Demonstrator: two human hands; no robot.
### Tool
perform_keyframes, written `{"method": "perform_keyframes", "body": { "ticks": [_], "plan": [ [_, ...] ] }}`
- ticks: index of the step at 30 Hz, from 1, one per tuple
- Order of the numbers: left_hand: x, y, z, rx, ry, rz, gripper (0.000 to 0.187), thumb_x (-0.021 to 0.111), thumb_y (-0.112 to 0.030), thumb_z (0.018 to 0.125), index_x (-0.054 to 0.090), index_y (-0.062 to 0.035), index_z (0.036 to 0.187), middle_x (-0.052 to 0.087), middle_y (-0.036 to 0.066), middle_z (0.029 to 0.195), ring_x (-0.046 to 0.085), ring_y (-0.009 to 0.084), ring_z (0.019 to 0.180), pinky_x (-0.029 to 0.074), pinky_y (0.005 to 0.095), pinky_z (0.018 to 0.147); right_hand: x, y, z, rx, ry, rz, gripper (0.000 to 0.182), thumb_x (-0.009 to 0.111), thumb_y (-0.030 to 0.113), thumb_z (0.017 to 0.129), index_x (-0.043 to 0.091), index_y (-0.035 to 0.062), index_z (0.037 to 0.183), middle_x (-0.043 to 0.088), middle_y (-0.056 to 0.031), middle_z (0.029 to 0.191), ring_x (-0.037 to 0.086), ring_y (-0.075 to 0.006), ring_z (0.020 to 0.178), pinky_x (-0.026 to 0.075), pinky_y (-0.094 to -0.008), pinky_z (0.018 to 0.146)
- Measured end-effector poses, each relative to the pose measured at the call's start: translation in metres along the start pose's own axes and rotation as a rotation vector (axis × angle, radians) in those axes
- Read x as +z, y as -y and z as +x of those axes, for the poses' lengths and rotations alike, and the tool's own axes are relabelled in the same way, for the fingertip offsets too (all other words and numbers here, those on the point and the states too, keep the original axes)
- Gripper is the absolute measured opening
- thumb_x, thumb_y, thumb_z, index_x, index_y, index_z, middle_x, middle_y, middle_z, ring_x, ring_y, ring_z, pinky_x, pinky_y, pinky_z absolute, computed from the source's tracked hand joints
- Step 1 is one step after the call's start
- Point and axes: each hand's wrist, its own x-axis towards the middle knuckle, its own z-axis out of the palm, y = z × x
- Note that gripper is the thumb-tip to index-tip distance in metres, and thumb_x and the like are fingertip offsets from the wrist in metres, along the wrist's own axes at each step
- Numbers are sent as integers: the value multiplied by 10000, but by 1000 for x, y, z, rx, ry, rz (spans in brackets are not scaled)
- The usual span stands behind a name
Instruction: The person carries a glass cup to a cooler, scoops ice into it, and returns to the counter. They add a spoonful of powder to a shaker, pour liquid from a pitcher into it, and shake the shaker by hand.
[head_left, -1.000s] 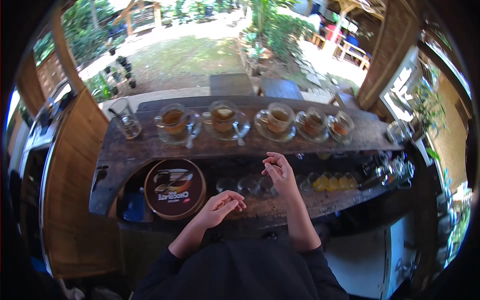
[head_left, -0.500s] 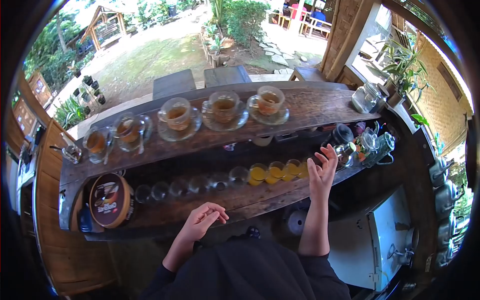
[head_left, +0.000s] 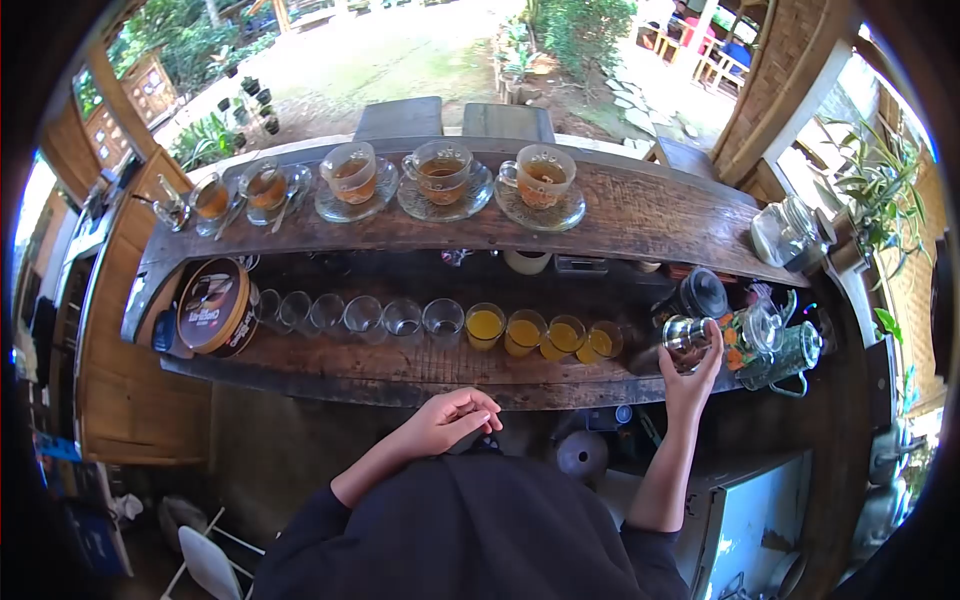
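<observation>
My right hand [head_left: 692, 385] is at the right end of the lower shelf, thumb and fingers around a small glass jar [head_left: 686, 338] with a shiny top. My left hand [head_left: 452, 420] hovers before the shelf's front edge, fingers loosely curled together, nothing visible in them. Left of the jar stand several glasses of orange drink [head_left: 563, 339], in line with several clear glasses [head_left: 403, 320] further left. Beside the held jar are a dark-lidded container [head_left: 703, 293], a glass jar with orange decoration [head_left: 757, 328] and a green glass mug [head_left: 786, 358].
Cups of tea on saucers [head_left: 441, 178] line the upper counter [head_left: 640, 208]. A large lidded jar [head_left: 790, 232] stands at its right end. At the lower shelf's left end is a round brown tub [head_left: 215, 305]. A white fridge [head_left: 755, 520] is below right.
My right hand has gone from open and raised to closed around the glass jar. My left hand stays curled. The head view has shifted, moving the counter within the picture.
</observation>
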Motion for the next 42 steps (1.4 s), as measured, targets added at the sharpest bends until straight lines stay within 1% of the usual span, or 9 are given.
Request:
{"method": "perform_keyframes", "body": {
  "ticks": [9, 17, 18, 24, 27, 29, 32, 36, 42],
  "plan": [
    [-7, -3, -5, -2, -36, 0, 183, 457, -106, 928, 533, 7, 1051, 624, 98, 928, 585, 145, 880, 457, 277, 809, 2, 2, -12, -16, -7, 138, 854, 760, -3, 612, 289, 66, 1321, 371, -152, 1298, 406, -310, 1194, 327, -373, 1012],
    [-34, -7, -22, 52, 24, 28, 186, 451, -104, 932, 531, 8, 1057, 622, 99, 939, 585, 145, 881, 458, 277, 812, -19, 36, -25, 142, 64, 232, 839, 740, -51, 611, 317, 96, 1321, 376, -126, 1290, 426, -233, 1156, 420, -326, 920],
    [-38, -6, -24, 82, 8, 68, 187, 459, -105, 930, 534, 4, 1063, 622, 91, 936, 580, 134, 872, 459, 270, 802, -25, 46, -28, 69, 16, 166, 847, 765, -11, 594, 333, 100, 1315, 455, -144, 1230, 513, -266, 1073, 418, -345, 904],
    [-56, -44, -30, 237, -2, 476, 213, 527, -106, 897, 531, 12, 1074, 626, 91, 939, 597, 154, 871, 471, 275, 797, -62, 96, -37, -116, 22, 208, 855, 797, 59, 561, 358, 96, 1294, 483, -156, 1231, 495, -262, 1117, 418, -379, 914],
    [-57, -73, -30, 283, 55, 549, 368, 606, -158, 854, 480, -3, 1163, 587, 118, 1073, 584, 208, 975, 449, 308, 861, -56, 146, -38, -332, 97, 392, 899, 810, 30, 537, 321, 92, 1289, 448, -191, 1261, 481, -288, 1142, 444, -405, 901],
    [-53, -86, -32, 494, 2, 692, 619, 702, -217, 780, 382, -29, 1275, 506, 147, 1205, 532, 262, 1083, 405, 332, 929, -40, 183, -38, -438, 225, 674, 922, 831, 29, 529, 312, 98, 1289, 434, -223, 1249, 477, -305, 1138, 447, -416, 897],
    [-55, -81, -31, 596, -19, 503, 836, 785, -253, 691, 298, -33, 1335, 448, 152, 1276, 468, 252, 1173, 358, 345, 982, 4, 231, -37, -574, 427, 1059, 958, 858, 49, 522, 289, 100, 1292, 444, -233, 1213, 476, -308, 1133, 449, -422, 888],
    [-76, -88, -63, 511, -85, 319, 931, 837, -247, 613, 297, -17, 1335, 505, 132, 1227, 469, 199, 1166, 367, 353, 981, 55, 270, -33, -888, 579, 1020, 1037, 891, 164, 501, 243, 169, 1310, 411, -236, 1226, 444, -327, 1156, 430, -427, 906],
    [-115, -67, -103, 518, -266, 341, 855, 816, -182, 631, 327, -12, 1312, 563, 117, 1139, 522, 175, 1086, 401, 323, 934, 116, 316, -60, -669, 720, 1270, 1001, 875, 176, 526, 229, 164, 1290, 444, -215, 1174, 472, -326, 1116, 427, -437, 903]
  ]
}}
